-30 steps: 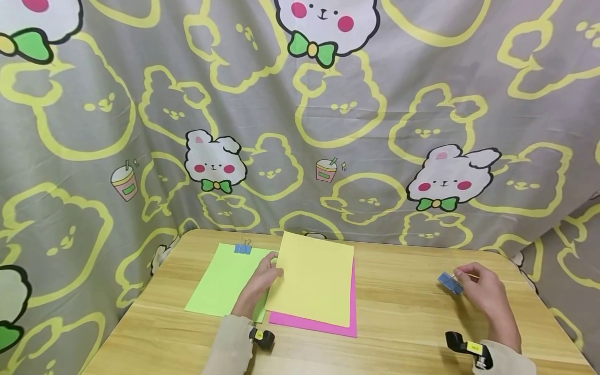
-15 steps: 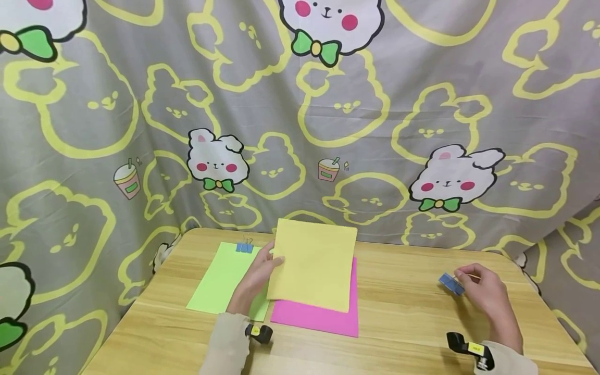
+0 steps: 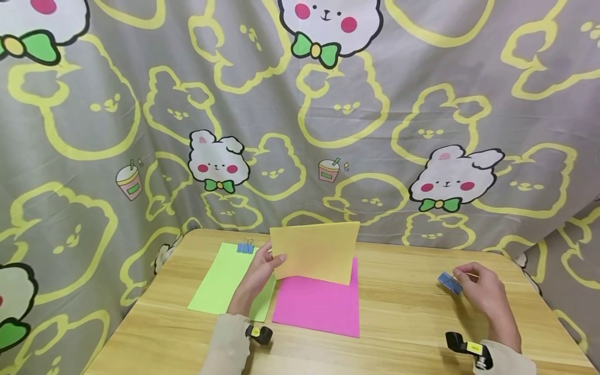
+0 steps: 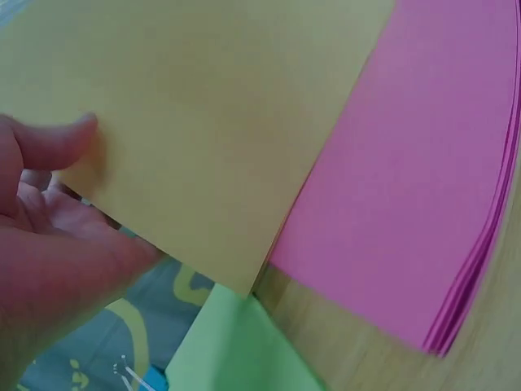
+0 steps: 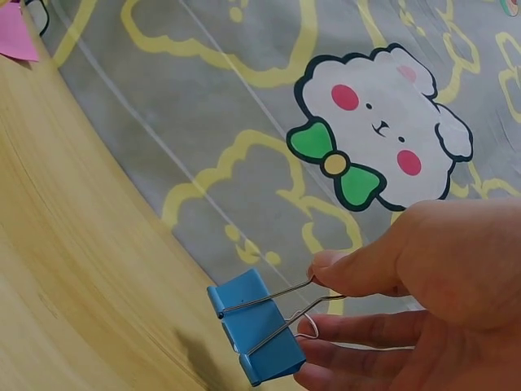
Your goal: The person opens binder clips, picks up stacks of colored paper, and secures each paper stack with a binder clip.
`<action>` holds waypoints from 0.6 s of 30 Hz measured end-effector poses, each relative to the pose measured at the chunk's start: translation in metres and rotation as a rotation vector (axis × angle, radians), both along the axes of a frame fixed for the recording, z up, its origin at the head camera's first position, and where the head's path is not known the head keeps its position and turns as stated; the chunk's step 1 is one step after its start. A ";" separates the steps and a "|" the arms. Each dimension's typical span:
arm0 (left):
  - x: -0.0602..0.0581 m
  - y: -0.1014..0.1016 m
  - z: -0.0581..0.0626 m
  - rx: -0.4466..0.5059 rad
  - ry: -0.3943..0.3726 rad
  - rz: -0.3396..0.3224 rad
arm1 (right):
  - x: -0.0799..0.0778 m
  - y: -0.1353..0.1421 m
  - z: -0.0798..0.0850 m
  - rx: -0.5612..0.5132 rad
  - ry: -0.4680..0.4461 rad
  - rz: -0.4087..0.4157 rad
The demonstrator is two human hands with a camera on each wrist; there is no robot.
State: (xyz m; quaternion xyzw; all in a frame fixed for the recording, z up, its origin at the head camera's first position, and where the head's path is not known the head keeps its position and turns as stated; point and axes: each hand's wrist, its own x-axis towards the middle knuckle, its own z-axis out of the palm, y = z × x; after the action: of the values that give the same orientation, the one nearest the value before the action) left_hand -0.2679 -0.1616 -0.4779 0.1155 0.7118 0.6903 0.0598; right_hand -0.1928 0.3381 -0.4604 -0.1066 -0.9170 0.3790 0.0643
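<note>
My left hand pinches the left edge of a yellow sheaf of paper, thumb on the near face and fingers behind. The yellow paper is raised and tilted up over a stack of pink paper, whose layered edges show in the left wrist view. At the right, my right hand holds a blue binder clip by its wire handles, between thumb and fingers. In the right wrist view the clip hangs above the wooden table, its shadow below.
Green paper lies at the left with a second blue binder clip on its top edge, partly behind my left arm. A patterned curtain hangs right behind the wooden table.
My left hand has lifted the yellow paper off the pink stack and tilted it upright, so more of the pink shows. The right hand with the binder clip stays almost still.
</note>
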 end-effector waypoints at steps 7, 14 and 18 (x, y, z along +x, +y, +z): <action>0.002 -0.002 0.002 -0.042 0.034 -0.030 | 0.000 -0.001 0.001 0.003 -0.003 0.004; 0.001 0.001 0.006 -0.125 0.078 -0.040 | -0.001 0.000 0.001 0.027 -0.005 0.009; 0.002 0.004 0.006 -0.107 0.084 -0.017 | -0.002 0.001 0.002 0.023 -0.016 0.031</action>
State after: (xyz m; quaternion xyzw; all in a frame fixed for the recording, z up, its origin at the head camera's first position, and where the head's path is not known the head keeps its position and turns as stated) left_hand -0.2662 -0.1572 -0.4723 0.1468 0.7485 0.6453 0.0418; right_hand -0.1946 0.3390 -0.4584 -0.0948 -0.9233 0.3686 0.0522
